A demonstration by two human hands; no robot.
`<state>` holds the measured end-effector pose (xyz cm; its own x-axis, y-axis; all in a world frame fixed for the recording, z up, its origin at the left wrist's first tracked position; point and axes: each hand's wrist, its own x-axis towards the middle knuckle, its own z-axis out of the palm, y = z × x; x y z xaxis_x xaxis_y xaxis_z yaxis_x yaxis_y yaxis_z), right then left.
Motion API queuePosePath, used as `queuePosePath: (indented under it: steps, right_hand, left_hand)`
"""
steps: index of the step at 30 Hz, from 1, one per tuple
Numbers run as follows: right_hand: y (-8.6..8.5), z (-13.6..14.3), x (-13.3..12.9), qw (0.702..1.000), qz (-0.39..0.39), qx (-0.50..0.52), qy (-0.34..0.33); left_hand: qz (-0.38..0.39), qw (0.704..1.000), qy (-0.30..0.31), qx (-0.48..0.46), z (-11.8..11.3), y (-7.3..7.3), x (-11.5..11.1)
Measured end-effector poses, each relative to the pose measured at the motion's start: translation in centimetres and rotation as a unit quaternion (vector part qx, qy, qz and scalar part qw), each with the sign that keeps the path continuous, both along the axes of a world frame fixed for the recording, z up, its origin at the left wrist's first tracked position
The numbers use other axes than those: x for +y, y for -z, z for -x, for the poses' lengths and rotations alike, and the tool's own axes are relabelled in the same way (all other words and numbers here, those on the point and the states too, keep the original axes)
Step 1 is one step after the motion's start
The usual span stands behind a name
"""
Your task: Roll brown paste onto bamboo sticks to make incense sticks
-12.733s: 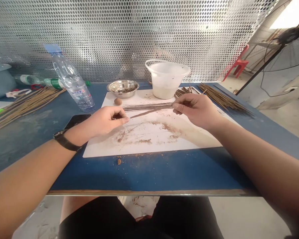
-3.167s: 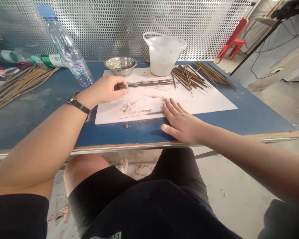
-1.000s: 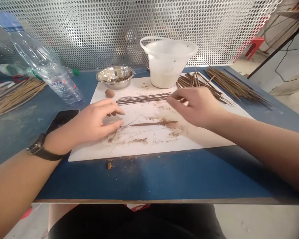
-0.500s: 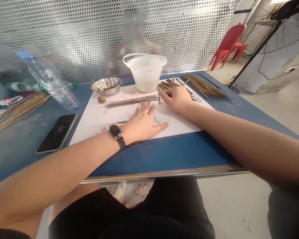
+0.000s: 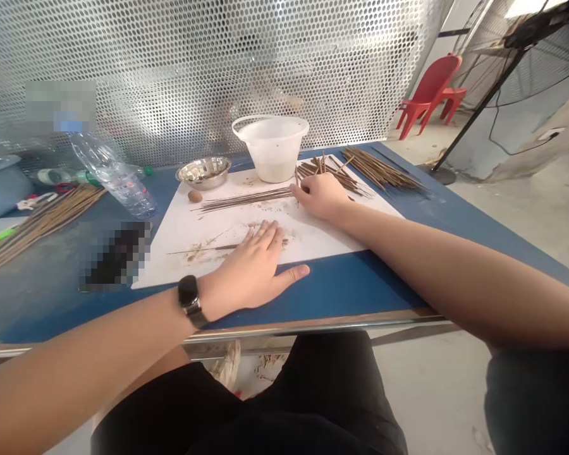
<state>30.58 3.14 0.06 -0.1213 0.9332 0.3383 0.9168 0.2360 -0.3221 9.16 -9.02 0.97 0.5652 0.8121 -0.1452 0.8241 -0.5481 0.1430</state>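
The clear plastic water bottle is carrying a white-and-blue label, but its writing is too small to read. No other writing is showing.

The landmark is the white rectangular board on the blue table. The left hand is lying flat, fingers spread and palm down, on the board's near edge, its thumb pointing right over the blue surface; it is gripping nothing. Under its fingertips a thin brown-coated stick is lying with its long axis left to right, the bare thin end pointing left. A black wristwatch is sitting on that wrist.

The right hand is curling closed near the board's far side, fingers pinched on the right ends of a row of thin dark sticks that are running left to right, tilting slightly upward toward the right.

At the board's far edge a white plastic bucket is standing, with a small steel bowl left of it and a small brown lump just in front of the bowl. A loose heap of brown sticks is lying at the board's far right corner.
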Motion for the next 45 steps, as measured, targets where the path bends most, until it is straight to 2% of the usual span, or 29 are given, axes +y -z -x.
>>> queuePosePath:
  steps: [5, 8, 11, 17, 20, 22, 25, 30, 32, 35, 41, 43, 45]
  right_hand:
    - [-0.1, -0.3, 0.2, 1.0, 0.008, -0.006, -0.008]
    - [-0.1, -0.4, 0.2, 1.0, 0.006, -0.001, -0.013]
    - [0.0, -0.3, 0.2, 1.0, 0.005, 0.002, -0.012]
    - [0.2, 0.3, 0.1, 0.999, -0.004, 0.005, -0.04]
    - [0.2, 0.4, -0.1, 0.999, -0.005, 0.006, -0.043]
    - [0.2, 0.4, -0.1, 0.999, -0.004, 0.005, -0.045]
    - [0.1, 0.5, -0.2, 0.999, -0.001, 0.003, -0.045]
    - [0.1, 0.4, 0.0, 0.999, 0.021, -0.005, -0.039]
    - [0.2, 0.2, 0.2, 0.999, 0.025, -0.005, -0.04]
    - [0.2, 0.2, 0.3, 0.999, 0.018, -0.005, -0.046]
    - [0.3, 0.5, 0.3, 0.998, 0.015, -0.007, -0.055]
    - [0.4, 0.6, 0.3, 0.998, 0.015, -0.008, -0.057]
    - [0.4, 0.6, 0.3, 0.998, 0.011, -0.007, -0.061]
  left_hand:
    - [-0.008, 0.999, -0.015, 0.044, -0.8, -0.2, 4.3]
    - [-0.03, 0.998, -0.019, 0.05, -0.7, -0.2, 4.9]
    - [-0.034, 0.998, -0.025, 0.052, -0.5, -0.3, 3.7]
    - [-0.012, 0.999, 0.003, 0.039, -0.3, -0.6, -0.3]
    - [0.021, 0.999, -0.017, 0.024, -0.3, -0.8, -1.9]
    - [0.036, 0.999, -0.028, 0.015, -0.4, -0.8, -2.2]
    - [0.024, 0.999, -0.042, 0.014, -0.8, -0.6, -0.9]
    - [0.001, 0.997, -0.064, 0.035, -1.5, -0.5, 3.2]
    - [-0.004, 0.997, -0.06, 0.039, -1.4, -0.5, 3.7]
    - [-0.004, 0.998, -0.049, 0.051, -0.9, -0.7, 2.3]
    - [0.036, 0.998, -0.039, 0.033, 0.8, -0.7, -3.1]
    - [0.051, 0.997, -0.048, 0.029, 1.1, -0.7, -3.8]
    - [0.05, 0.997, -0.046, 0.032, 1.0, -0.6, -3.5]
